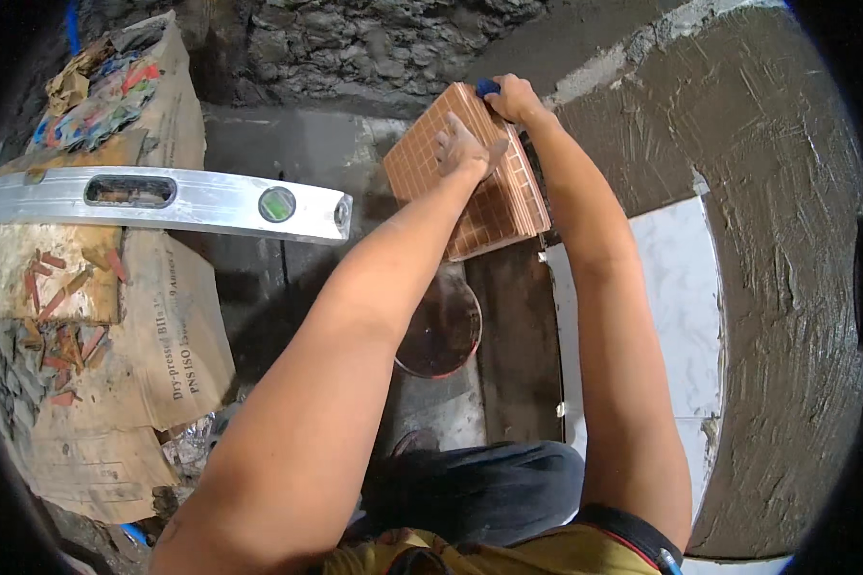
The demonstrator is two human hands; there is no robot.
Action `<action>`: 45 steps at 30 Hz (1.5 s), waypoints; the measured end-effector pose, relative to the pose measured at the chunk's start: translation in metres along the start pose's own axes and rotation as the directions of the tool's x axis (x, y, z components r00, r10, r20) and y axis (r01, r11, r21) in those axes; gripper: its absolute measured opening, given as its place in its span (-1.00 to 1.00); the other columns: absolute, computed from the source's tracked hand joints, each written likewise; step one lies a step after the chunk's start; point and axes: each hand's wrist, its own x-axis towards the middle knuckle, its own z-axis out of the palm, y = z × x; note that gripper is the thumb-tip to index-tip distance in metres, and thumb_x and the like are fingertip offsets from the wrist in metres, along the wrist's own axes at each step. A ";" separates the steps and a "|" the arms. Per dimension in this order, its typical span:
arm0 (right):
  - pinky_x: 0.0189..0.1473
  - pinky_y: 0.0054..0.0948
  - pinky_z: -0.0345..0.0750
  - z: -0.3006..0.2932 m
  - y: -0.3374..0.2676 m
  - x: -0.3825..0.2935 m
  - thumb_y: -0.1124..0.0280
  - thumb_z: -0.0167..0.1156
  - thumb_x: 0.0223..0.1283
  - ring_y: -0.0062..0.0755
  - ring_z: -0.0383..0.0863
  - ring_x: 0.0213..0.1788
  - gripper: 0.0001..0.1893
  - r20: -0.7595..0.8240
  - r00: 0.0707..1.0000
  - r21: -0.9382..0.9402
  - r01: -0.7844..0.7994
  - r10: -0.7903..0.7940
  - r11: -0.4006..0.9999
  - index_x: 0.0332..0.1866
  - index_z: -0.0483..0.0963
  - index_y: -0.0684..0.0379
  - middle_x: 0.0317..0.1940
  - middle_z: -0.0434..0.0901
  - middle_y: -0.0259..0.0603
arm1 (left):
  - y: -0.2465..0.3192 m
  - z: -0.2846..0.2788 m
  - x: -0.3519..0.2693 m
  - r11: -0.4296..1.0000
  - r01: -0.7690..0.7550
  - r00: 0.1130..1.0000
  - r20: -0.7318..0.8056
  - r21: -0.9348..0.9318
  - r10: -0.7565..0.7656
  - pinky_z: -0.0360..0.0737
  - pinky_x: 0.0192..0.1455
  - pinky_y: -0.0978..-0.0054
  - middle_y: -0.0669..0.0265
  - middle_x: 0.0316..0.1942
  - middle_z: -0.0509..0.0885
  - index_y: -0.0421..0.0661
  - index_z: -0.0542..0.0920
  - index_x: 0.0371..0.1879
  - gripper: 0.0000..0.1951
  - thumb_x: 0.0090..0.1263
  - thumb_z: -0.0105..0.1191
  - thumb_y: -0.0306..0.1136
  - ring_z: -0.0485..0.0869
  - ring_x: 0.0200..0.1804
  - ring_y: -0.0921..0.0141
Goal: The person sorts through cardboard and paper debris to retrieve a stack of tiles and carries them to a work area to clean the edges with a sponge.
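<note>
A stack of reddish-brown ceramic tiles (411,154) stands tilted ahead of me. The gridded back of one tile faces me, and the layered edges show along the right side. My left hand (464,147) lies against that gridded face with fingers spread, its thumb reaching over the layered edges. At the stack's far upper corner, my right hand (516,99) pinches a small blue object (487,88), too small to identify, against or close to the tile edges. Below the stack is a dark round container (439,334) with a reddish rim, partly covered by my left forearm.
An aluminium spirit level (216,203) juts in from the left above printed cardboard (180,316) strewn with reddish chips (65,345). White marbled tiles (679,287) adjoin scored grey mortar (784,302) on the right. A rough stone wall (359,50) stands at the back.
</note>
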 end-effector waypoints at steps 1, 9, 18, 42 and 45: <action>0.21 -0.15 0.53 0.006 0.003 -0.011 0.28 0.30 0.11 0.14 0.61 0.12 -0.51 -0.012 0.999 -0.018 -0.048 0.048 0.999 0.18 0.56 0.21 0.00 0.63 0.22 | -0.002 0.002 0.000 1.000 -0.006 1.000 -0.005 -0.006 0.006 0.19 0.53 0.12 -0.19 0.52 0.02 -0.04 -0.23 0.59 0.32 -0.04 0.35 0.27 0.16 0.51 -0.10; 0.00 -0.07 0.60 -0.013 0.023 -0.134 0.36 0.23 0.06 0.20 0.67 -0.03 -0.65 0.302 0.953 -0.175 0.049 0.006 0.983 -0.07 0.62 0.36 -0.16 0.64 0.31 | -0.010 0.016 0.019 0.999 -0.003 0.996 -0.088 0.043 0.007 0.26 0.49 0.02 -0.15 0.51 0.04 -0.03 -0.20 0.59 0.25 0.04 0.36 0.18 0.16 0.50 -0.11; -0.37 -0.29 0.66 -0.126 -0.031 -0.199 0.29 0.34 0.06 -0.21 0.73 -0.29 -0.58 0.598 0.786 -0.025 -0.176 0.156 0.984 0.07 0.62 0.17 -0.32 0.71 -0.02 | -0.002 0.028 0.023 0.999 0.020 0.996 -0.090 0.050 -0.016 0.30 0.45 -0.09 -0.10 0.53 -0.01 0.06 -0.20 0.60 0.26 0.01 0.39 0.20 0.16 0.50 -0.13; 0.22 -0.16 0.51 0.218 -0.135 -0.301 0.15 0.26 0.09 0.02 0.59 0.20 -0.28 0.775 0.445 0.250 0.437 -0.450 0.864 0.32 0.35 0.39 0.16 0.56 0.21 | 0.013 0.029 0.004 0.994 0.106 0.994 0.017 0.016 -0.107 0.22 0.46 -0.18 0.01 0.56 -0.05 0.18 -0.27 0.60 0.22 0.11 0.37 0.15 -0.01 0.57 -0.09; 0.16 -0.25 0.54 0.123 -0.156 -0.282 0.12 0.34 0.03 -0.09 0.64 0.12 -0.22 0.658 0.486 0.623 0.076 -0.575 0.778 0.35 0.35 0.34 0.06 0.64 0.11 | -0.019 0.001 0.027 0.992 0.124 0.992 -0.017 -0.017 -0.125 0.21 0.47 -0.18 -0.01 0.56 -0.06 0.16 -0.26 0.60 0.22 0.11 0.39 0.10 0.01 0.56 -0.11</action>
